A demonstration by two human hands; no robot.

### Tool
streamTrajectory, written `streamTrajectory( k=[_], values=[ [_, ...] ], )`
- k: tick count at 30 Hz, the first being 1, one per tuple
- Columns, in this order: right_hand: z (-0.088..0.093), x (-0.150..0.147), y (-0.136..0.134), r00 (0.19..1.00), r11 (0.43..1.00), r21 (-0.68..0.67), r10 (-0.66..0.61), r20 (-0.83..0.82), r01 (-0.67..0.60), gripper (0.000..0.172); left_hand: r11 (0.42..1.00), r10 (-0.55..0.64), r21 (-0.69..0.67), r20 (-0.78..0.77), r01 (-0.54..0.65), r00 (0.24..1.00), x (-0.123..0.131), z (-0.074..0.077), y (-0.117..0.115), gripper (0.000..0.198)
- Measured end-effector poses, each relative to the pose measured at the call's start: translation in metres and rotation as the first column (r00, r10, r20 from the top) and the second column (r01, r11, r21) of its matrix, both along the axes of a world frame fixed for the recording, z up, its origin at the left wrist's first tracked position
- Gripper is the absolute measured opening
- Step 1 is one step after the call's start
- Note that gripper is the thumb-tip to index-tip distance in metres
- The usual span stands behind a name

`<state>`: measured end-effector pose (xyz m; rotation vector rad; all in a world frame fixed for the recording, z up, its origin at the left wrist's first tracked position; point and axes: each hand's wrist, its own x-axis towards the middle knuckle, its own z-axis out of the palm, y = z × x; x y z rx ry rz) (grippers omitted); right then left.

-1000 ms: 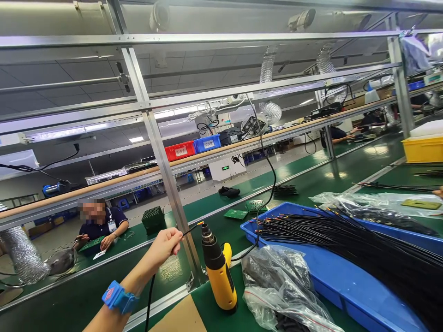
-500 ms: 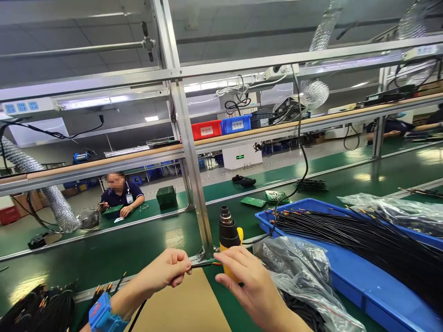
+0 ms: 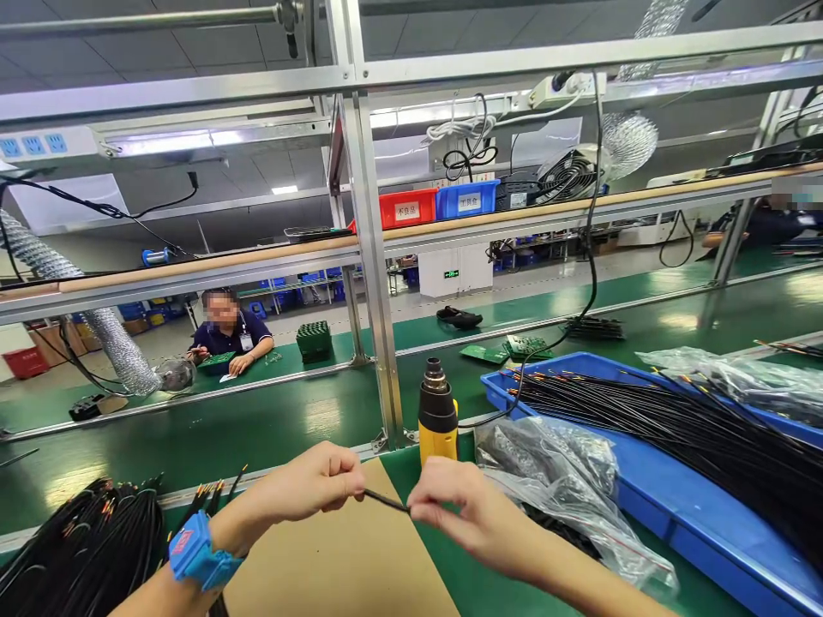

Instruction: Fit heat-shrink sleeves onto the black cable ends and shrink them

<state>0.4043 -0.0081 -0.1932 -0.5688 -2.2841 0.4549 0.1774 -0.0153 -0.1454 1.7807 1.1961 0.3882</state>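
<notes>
A thin black cable (image 3: 387, 500) is stretched between my two hands above a tan cardboard sheet (image 3: 334, 561). My left hand (image 3: 325, 484), with a blue band on its wrist, is closed on the cable. At the cable's other end, the thumb and fingertips of my right hand (image 3: 453, 506) pinch it; the very tip is hidden by the fingers. Just behind my right hand, a yellow and black heat gun (image 3: 438, 420) stands upright with its nozzle pointing up.
Black cables fill a blue tray (image 3: 643, 480) at right, with clear plastic bags (image 3: 553, 467) before it. More cable bundles (image 3: 96, 531) lie at left. A metal post (image 3: 373, 257) rises ahead. Across the bench, a person (image 3: 228, 334) handles green boards. Red (image 3: 407, 210) and blue (image 3: 466, 201) bins sit on the shelf.
My right hand has closed from spread fingers to a pinch on the cable's end. The coloured wires seen there before no longer show. The camera view has shifted slightly.
</notes>
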Motion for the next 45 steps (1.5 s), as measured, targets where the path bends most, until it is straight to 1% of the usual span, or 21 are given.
streamTrajectory(
  k=[2,3,4,6,8,9,10,12,14,16,18,21,25,28,32,33,35,37,40,42,45],
  values=[
    [-0.004,0.004,0.005,0.983,0.973,-0.165,-0.171,-0.065,0.158,0.025,0.999,0.040,-0.012,0.099,-0.039,0.994,-0.006,-0.003,0.004,0.034],
    [-0.007,0.007,0.008,0.964,0.951,-0.215,-0.248,-0.098,0.222,0.026,0.998,0.060,-0.020,0.140,-0.058,0.988,-0.009,-0.005,0.005,0.035],
    [-0.011,0.009,0.010,0.944,0.934,-0.235,-0.304,-0.131,0.268,0.026,0.997,0.076,-0.031,0.172,-0.072,0.982,-0.011,-0.007,0.006,0.036],
    [-0.019,0.010,0.012,0.918,0.931,-0.190,-0.347,-0.193,0.312,0.025,0.995,0.094,-0.057,0.208,-0.084,0.974,-0.015,-0.010,0.005,0.036],
    [-0.024,0.007,0.012,0.926,0.953,-0.019,-0.297,-0.234,0.301,0.022,0.993,0.105,-0.084,0.229,-0.088,0.968,-0.017,-0.013,0.005,0.036],
    [-0.024,0.004,0.010,0.936,0.953,0.105,-0.254,-0.242,0.285,0.021,0.991,0.110,-0.099,0.240,-0.088,0.964,-0.017,-0.014,0.004,0.037],
    [-0.023,0.000,0.009,0.948,0.933,0.239,-0.210,-0.240,0.267,0.021,0.990,0.113,-0.115,0.251,-0.086,0.961,-0.017,-0.015,0.004,0.037],
    [-0.019,-0.008,0.006,0.967,0.842,0.484,-0.156,-0.202,0.237,0.024,0.985,0.117,-0.152,0.268,-0.078,0.956,-0.016,-0.016,0.003,0.038],
    [-0.014,-0.016,0.006,0.977,0.728,0.651,-0.157,-0.147,0.215,0.023,0.981,0.121,-0.181,0.279,-0.071,0.953,-0.014,-0.017,0.003,0.038],
    [-0.012,-0.022,0.007,0.980,0.649,0.738,-0.177,-0.091,0.186,0.016,0.977,0.130,-0.203,0.288,-0.072,0.949,-0.013,-0.018,0.003,0.037],
    [-0.013,-0.025,0.011,0.978,0.612,0.773,-0.204,-0.051,0.169,0.011,0.974,0.140,-0.213,0.300,-0.077,0.944,-0.012,-0.021,0.002,0.036],
    [-0.019,-0.028,0.016,0.961,0.606,0.759,-0.260,-0.093,0.238,0.017,0.974,0.182,-0.195,0.345,-0.119,0.921,-0.008,-0.026,0.001,0.033],
    [-0.025,-0.032,0.023,0.932,0.646,0.675,-0.296,-0.210,0.357,0.021,0.966,0.252,-0.150,0.390,-0.209,0.886,-0.003,-0.031,0.000,0.033],
    [-0.026,-0.031,0.028,0.941,0.731,0.593,-0.275,-0.200,0.339,0.018,0.959,0.277,-0.171,0.382,-0.227,0.882,-0.003,-0.033,0.002,0.033],
    [-0.024,-0.019,0.033,0.973,0.903,0.368,-0.182,-0.145,0.223,0.011,0.939,0.313,-0.261,0.388,-0.223,0.867,-0.010,-0.034,0.006,0.033],
    [-0.024,-0.016,0.033,0.972,0.927,0.305,-0.179,-0.150,0.217,0.015,0.933,0.324,-0.283,0.393,-0.223,0.861,-0.012,-0.034,0.007,0.033],
    [-0.023,-0.009,0.032,0.966,0.947,0.224,-0.195,-0.168,0.230,0.022,0.923,0.340,-0.313,0.398,-0.223,0.852,-0.015,-0.035,0.008,0.032],
    [-0.023,-0.006,0.029,0.960,0.943,0.219,-0.211,-0.183,0.249,0.025,0.919,0.343,-0.328,0.393,-0.219,0.853,-0.016,-0.035,0.008,0.033],
    [-0.020,-0.008,0.026,0.959,0.908,0.326,-0.210,-0.188,0.263,0.024,0.917,0.337,-0.344,0.392,-0.203,0.856,-0.015,-0.036,0.008,0.032],
    [-0.016,-0.012,0.024,0.964,0.847,0.463,-0.202,-0.175,0.261,0.023,0.916,0.329,-0.355,0.398,-0.187,0.856,-0.014,-0.036,0.008,0.032],
    [-0.011,-0.018,0.025,0.973,0.702,0.675,-0.197,-0.121,0.226,0.019,0.914,0.319,-0.371,0.407,-0.164,0.856,-0.013,-0.037,0.009,0.032]
  ],
)
